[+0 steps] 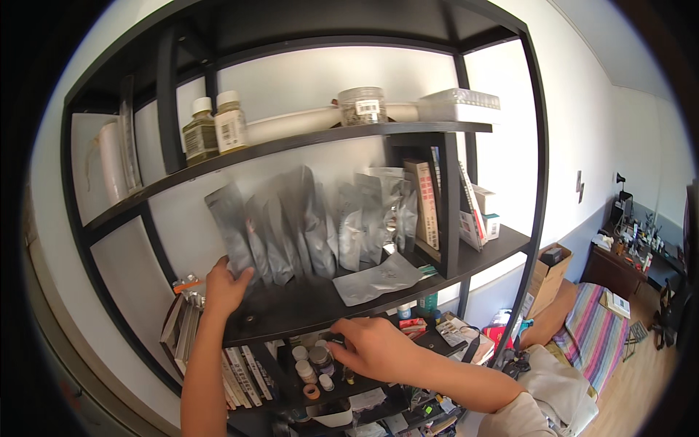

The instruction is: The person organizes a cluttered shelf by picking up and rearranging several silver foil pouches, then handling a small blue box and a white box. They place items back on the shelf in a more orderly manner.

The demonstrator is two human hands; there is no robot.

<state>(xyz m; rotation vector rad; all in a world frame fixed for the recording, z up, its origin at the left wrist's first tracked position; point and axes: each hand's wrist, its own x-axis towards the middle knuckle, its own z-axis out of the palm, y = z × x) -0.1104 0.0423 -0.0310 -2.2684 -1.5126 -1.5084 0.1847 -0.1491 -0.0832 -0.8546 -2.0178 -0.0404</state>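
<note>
A row of silver foil pouches [322, 240] stands upright on the middle shelf [284, 311] of a black shelving unit. My left hand [226, 284] touches the lower part of the leftmost pouch [229, 226], its thumb and fingers around the edge. Another foil pouch [377, 279] with handwriting lies flat near the shelf's front edge. Below that edge, my right hand [366, 347] is in front of the lower shelf, fingers curled, beside small bottles [321, 359]; whether it grips anything is hidden.
Upper shelf: two capped bottles [230, 123], a clear jar [361, 106] and a plastic box [458, 105]. Books [423, 202] stand right of the pouches, more books [246, 377] at lower left. A white tray [330, 416] is below; a striped cloth [592, 333] lies right.
</note>
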